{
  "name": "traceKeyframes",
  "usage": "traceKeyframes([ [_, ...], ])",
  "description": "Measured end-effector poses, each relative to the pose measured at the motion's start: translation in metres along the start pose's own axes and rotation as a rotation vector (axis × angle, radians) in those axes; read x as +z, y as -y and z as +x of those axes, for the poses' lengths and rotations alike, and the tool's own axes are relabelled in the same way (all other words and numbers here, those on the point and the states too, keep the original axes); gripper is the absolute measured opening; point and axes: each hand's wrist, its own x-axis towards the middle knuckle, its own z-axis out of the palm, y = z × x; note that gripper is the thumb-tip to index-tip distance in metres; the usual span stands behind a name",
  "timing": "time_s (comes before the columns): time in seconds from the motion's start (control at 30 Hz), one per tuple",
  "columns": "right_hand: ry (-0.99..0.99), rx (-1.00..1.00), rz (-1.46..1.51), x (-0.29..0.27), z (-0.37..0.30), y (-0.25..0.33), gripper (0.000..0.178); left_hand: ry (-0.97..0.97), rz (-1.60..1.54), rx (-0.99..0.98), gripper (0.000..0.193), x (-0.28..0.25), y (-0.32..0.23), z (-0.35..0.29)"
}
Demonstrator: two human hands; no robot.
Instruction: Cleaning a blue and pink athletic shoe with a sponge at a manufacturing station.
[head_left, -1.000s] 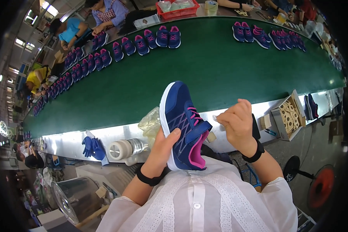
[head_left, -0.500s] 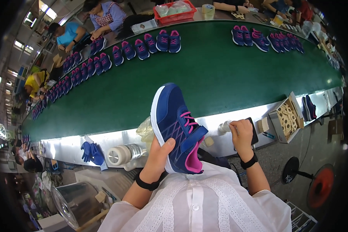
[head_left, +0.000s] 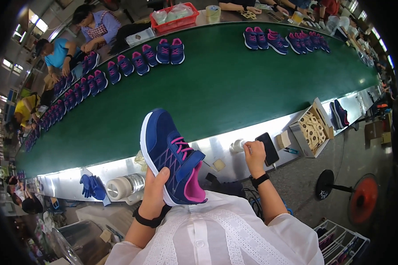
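A navy sneaker point(head_left: 168, 154) with pink laces, a pink lining and a white sole is in my left hand point(head_left: 154, 190). Its toe points up and away, and my thumb presses on its side near the heel. My right hand point(head_left: 255, 155) is closed in a pinch beside a small clear jar point(head_left: 237, 145) on the metal ledge. Whatever its fingertips hold, if anything, is too small to make out. Just right of that hand lies a dark phone point(head_left: 268, 149). A pale square piece point(head_left: 219, 165) rests on the ledge between the sneaker and the jar.
Beyond the ledge runs a green conveyor belt point(head_left: 216, 88), with rows of matching sneakers point(head_left: 140, 64) along its far side. A box of cut pieces point(head_left: 311, 130) stands at right. Blue gloves point(head_left: 93, 186) and a bottle point(head_left: 124, 185) are at left. Several people work across the belt.
The whole view has shifted, so most things appear further left. The sneaker stays in my left hand, and my right hand remains pinched by the jar. More of the phone shows now.
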Motion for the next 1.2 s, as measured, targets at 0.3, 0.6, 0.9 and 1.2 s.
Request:
traceKeyframes([
  [0.3,-0.093,-0.148,-0.185,-0.026,0.0,-0.043,0.013,-0.051,-0.036,-0.067,0.054,0.05,0.016,0.014],
  [0.6,0.13,0.178,0.171,-0.02,0.005,-0.126,0.037,-0.068,0.163,-0.172,0.054,0.135,0.053,0.032],
  [0.9,0.04,0.575,0.524,-0.089,0.059,-0.096,0.049,0.101,0.062,-0.217,0.059,0.162,0.063,0.065],
  [1.2,0.008,0.233,0.358,-0.11,0.077,-0.07,0.043,0.082,-0.028,-0.3,0.062,0.127,0.08,0.074],
])
